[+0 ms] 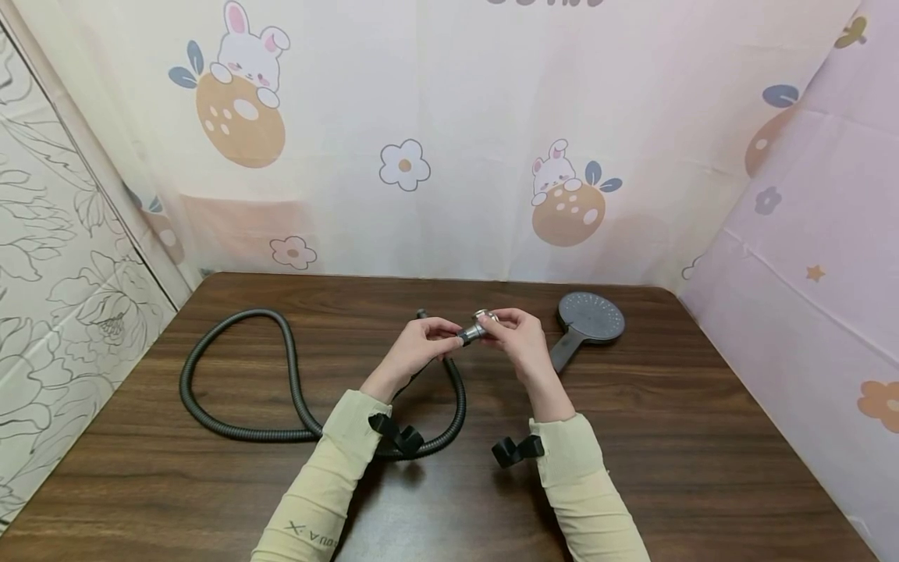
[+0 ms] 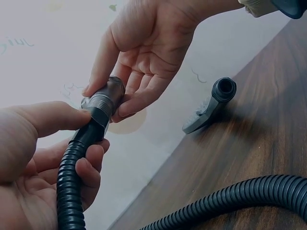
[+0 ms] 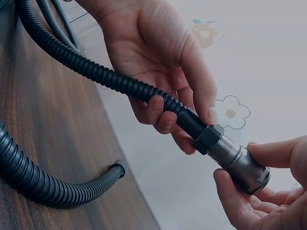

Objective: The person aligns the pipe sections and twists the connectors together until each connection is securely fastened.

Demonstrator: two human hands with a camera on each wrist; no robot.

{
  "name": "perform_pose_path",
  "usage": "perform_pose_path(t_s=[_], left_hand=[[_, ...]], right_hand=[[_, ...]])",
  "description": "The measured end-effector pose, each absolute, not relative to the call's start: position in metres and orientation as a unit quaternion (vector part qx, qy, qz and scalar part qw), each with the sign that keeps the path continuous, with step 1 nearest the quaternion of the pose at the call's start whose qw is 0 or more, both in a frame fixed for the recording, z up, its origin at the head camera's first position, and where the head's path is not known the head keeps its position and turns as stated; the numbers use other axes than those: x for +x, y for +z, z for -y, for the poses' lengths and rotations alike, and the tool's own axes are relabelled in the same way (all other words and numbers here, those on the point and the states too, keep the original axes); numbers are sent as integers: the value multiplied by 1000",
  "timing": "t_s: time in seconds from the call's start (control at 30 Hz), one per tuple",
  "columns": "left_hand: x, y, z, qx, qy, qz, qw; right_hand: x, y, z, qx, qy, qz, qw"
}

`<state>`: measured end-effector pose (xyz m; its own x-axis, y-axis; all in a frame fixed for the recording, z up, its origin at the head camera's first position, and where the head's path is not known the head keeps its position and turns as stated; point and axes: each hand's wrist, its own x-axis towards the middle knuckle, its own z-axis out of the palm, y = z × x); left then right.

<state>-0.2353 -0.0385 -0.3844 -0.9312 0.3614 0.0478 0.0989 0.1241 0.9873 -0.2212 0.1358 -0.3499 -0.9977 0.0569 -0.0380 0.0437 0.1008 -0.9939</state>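
Observation:
My left hand (image 1: 413, 349) grips one end of a black ribbed shower hose (image 1: 188, 382), with the thumb on its dark end collar (image 3: 209, 138). Between the thumb and fingers of my right hand (image 1: 523, 341) is a metal fitting (image 3: 248, 173) with a threaded section. In both wrist views the fitting meets the hose collar in one line, and some thread shows between them. The joined pieces are held above the table. How far the thread goes into the collar is hidden.
A grey shower head (image 1: 591, 316) lies at the back right, its handle partly behind my right wrist. Loops of hose spread over the left and middle of the brown wooden table (image 1: 702, 468). The hose's other end (image 3: 120, 168) rests near the back edge, before a printed curtain (image 1: 463, 218).

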Motion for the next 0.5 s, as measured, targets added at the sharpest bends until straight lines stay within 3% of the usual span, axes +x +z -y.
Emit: perform_pose_path(t_s=[0.5], left_hand=[[-235, -387, 38, 161, 638, -749, 83]], right_hand=[[-221, -352, -134, -36, 669, 742, 1]])
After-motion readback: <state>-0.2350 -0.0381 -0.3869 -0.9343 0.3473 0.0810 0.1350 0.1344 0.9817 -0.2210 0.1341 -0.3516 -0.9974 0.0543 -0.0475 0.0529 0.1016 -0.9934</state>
